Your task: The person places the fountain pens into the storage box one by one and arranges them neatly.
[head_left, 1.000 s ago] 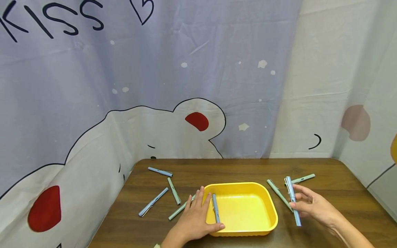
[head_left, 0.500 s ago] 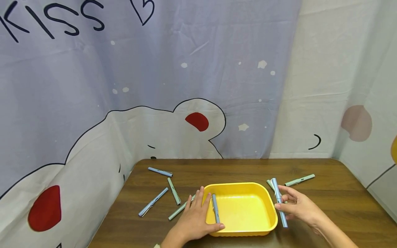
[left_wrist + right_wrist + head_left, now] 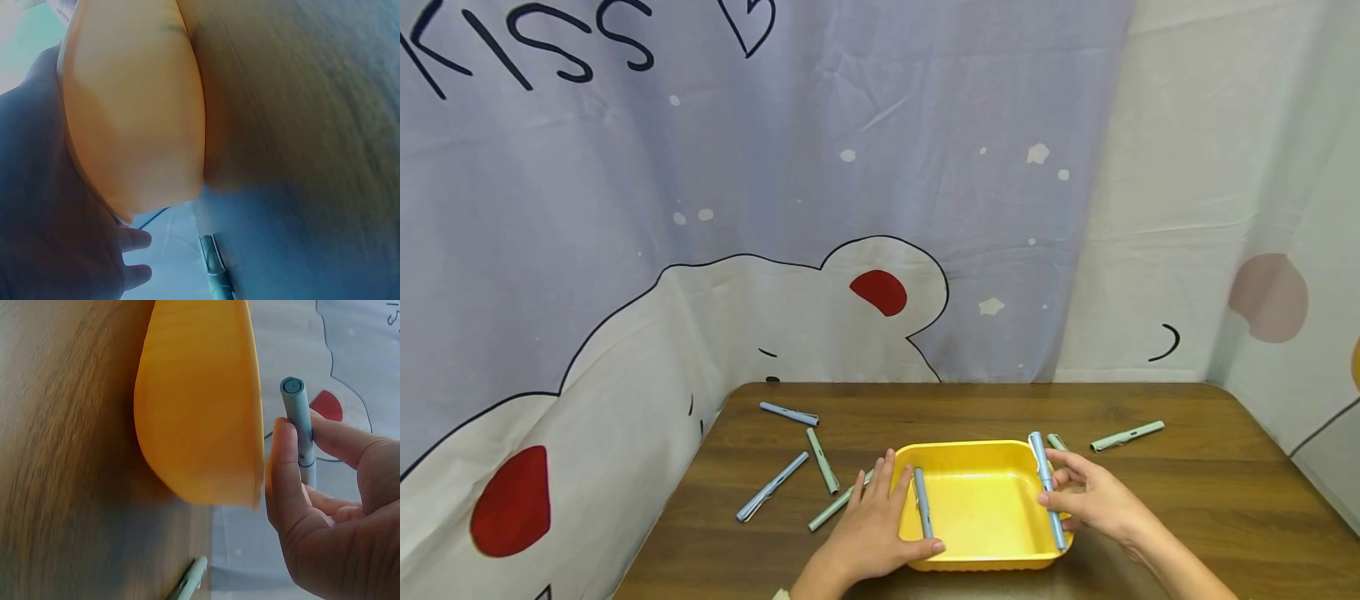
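My right hand [image 3: 1093,500] pinches a light blue pen [image 3: 1047,492] between thumb and fingers, over the right rim of a yellow tray [image 3: 992,560]. In the right wrist view the pen [image 3: 299,412] stands above the tray's rim, its end toward the camera. My left hand [image 3: 868,529] rests on the tray's left rim with fingers spread and straight, the thumb over the front edge. Inside the tray, beside that hand, lies another blue pen [image 3: 922,504]. The left wrist view has the left hand [image 3: 62,206] along the tray wall [image 3: 137,112].
Left of the tray lie blue pens [image 3: 772,487] [image 3: 788,413] and green pens [image 3: 823,461] [image 3: 835,507], the last partly behind the left hand. To the right are a green pen [image 3: 1127,437] and another green pen [image 3: 1056,442], mostly hidden by the right hand. A printed curtain [image 3: 880,167] hangs behind the wooden table [image 3: 985,408].
My right hand has moved left with the blue pen, from the table at the right to over the tray's right rim. The left hand has stayed on the tray.
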`<action>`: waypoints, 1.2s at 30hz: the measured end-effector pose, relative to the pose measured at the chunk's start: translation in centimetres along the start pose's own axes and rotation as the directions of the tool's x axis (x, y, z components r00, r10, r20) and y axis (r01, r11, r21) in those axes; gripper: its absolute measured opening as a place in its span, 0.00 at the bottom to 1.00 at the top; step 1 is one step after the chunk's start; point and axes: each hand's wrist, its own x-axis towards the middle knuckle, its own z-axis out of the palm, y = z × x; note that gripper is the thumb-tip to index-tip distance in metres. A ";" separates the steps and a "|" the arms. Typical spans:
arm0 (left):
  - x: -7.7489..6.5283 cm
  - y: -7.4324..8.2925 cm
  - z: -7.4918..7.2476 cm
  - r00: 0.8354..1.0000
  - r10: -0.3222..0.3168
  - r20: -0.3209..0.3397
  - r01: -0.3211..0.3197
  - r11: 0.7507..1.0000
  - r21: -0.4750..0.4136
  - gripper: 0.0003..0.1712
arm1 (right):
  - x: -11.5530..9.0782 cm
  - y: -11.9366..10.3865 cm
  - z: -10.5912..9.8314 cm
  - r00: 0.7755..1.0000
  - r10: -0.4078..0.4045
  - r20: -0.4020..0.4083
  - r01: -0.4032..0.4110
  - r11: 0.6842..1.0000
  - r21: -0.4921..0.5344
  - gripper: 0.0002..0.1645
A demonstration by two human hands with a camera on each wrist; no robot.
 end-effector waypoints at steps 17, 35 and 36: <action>0.0 -0.1 0.1 1.000 0.003 -0.014 -0.003 0.999 0.032 0.64 | 1.6 -0.6 3.4 1.000 -0.017 -0.014 0.018 1.000 0.016 0.49; 0.0 0.0 0.1 1.000 -0.012 -0.010 0.013 0.999 0.042 0.64 | 3.3 -0.5 6.2 0.999 -0.020 0.042 0.020 1.000 0.013 0.48; 0.0 0.0 0.1 1.000 -0.015 -0.007 0.016 0.999 0.047 0.64 | 3.3 -0.5 6.4 0.999 -0.015 0.038 0.014 1.000 0.019 0.47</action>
